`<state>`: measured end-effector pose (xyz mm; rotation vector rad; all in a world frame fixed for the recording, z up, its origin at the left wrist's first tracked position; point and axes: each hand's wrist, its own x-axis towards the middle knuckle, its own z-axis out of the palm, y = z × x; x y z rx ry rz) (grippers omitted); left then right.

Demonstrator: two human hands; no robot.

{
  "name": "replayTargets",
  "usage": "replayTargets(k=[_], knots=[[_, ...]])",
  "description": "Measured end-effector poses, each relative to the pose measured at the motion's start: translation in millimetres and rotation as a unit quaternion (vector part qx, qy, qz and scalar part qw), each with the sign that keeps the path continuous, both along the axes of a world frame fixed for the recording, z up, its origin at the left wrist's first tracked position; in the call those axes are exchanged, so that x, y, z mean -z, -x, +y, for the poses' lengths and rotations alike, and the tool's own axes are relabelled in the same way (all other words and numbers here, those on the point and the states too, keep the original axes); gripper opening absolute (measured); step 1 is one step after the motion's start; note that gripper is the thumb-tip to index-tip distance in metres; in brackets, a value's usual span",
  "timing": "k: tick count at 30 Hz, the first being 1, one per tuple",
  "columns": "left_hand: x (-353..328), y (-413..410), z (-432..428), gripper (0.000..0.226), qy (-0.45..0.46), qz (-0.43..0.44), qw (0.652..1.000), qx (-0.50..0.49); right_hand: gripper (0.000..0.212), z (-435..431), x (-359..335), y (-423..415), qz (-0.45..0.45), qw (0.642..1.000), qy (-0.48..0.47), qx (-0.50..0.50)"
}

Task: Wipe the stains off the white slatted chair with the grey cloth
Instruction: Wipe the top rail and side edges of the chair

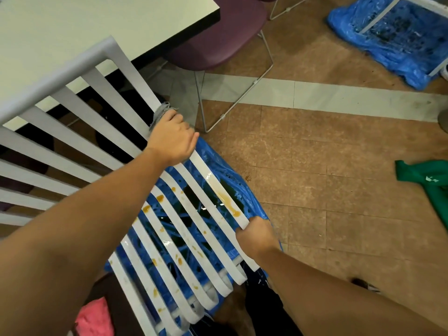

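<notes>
The white slatted chair (80,103) fills the left and middle of the view, its backrest toward the table and its seat slats running down to the front edge. Brown-orange stains (225,197) dot the seat slats, with a long wet streak on the rightmost slat. My left hand (173,139) grips the grey cloth (160,115) around the right side rail where the backrest meets the seat; only a frayed bit of cloth shows above my fingers. My right hand (258,236) grips the rightmost slat near the seat's front.
Blue plastic sheeting (244,190) lies under the seat. A pale table (97,23) and a purple chair (225,32) stand behind. Another blue-wrapped chair (397,40) is at far right, a green cloth (429,183) on the brown floor, a pink cloth (94,318) at bottom left.
</notes>
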<state>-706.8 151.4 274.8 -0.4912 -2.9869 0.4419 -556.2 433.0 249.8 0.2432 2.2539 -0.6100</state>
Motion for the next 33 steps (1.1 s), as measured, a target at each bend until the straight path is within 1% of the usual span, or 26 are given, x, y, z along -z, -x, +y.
replayTargets(k=[2,4,9,11,14,17,19,21,22,24,26,28,31,33], knots=[[6.5,-11.6,18.4,0.053,-0.028,-0.011,0.999,-0.026,0.018,0.1,-0.7,-0.1,0.003,1.000,-0.006,-0.005],[20.9,-30.8,42.5,0.057,-0.058,-0.042,0.997,-0.021,0.019,-1.0,-1.0,-0.1,0.002,1.000,-0.005,-0.009],[40.1,-74.9,91.4,0.058,-0.203,-0.081,0.976,-0.009,0.022,-1.9,-1.8,0.6,0.006,1.000,-0.005,-0.005],[40.8,-86.6,103.6,0.057,-0.230,-0.086,0.969,0.003,0.019,-1.9,-1.2,0.2,0.009,1.000,-0.005,-0.007],[43.8,-92.4,106.5,0.053,-0.223,-0.105,0.969,0.035,0.018,-2.4,-0.6,-0.5,0.014,1.000,-0.003,-0.008],[43.2,-79.6,91.2,0.050,-0.177,-0.112,0.975,0.072,0.018,-1.7,-1.0,0.1,0.010,1.000,0.001,-0.004],[38.7,-67.7,77.3,0.051,-0.152,-0.100,0.982,0.047,0.017,-0.7,-0.6,0.3,0.003,1.000,0.005,-0.004],[35.5,-61.8,73.1,0.054,-0.138,-0.079,0.987,-0.006,0.015,0.0,0.0,0.2,0.000,1.000,0.007,-0.003],[34.7,-63.2,77.2,0.055,-0.142,-0.075,0.986,-0.035,0.015,-0.1,-0.4,0.3,0.001,1.000,0.005,-0.003],[36.4,-74.6,94.4,0.054,-0.179,-0.079,0.978,-0.072,0.015,0.1,-1.0,0.1,0.003,1.000,0.003,-0.004],[40.4,-91.2,110.0,0.053,-0.208,-0.089,0.973,-0.055,0.015,-0.9,-2.7,0.6,0.006,1.000,0.001,-0.007],[42.8,-99.3,112.8,0.051,-0.211,-0.094,0.973,-0.015,0.014,-1.7,-3.7,0.6,0.006,1.000,0.000,-0.008],[41.9,-84.0,96.1,0.051,-0.156,-0.116,0.980,0.033,0.015,-1.3,-3.3,0.5,0.004,1.000,0.004,0.000],[37.2,-67.5,78.6,0.054,-0.130,-0.105,0.986,0.030,0.015,-0.8,-3.1,0.3,0.001,1.000,0.008,0.005]])
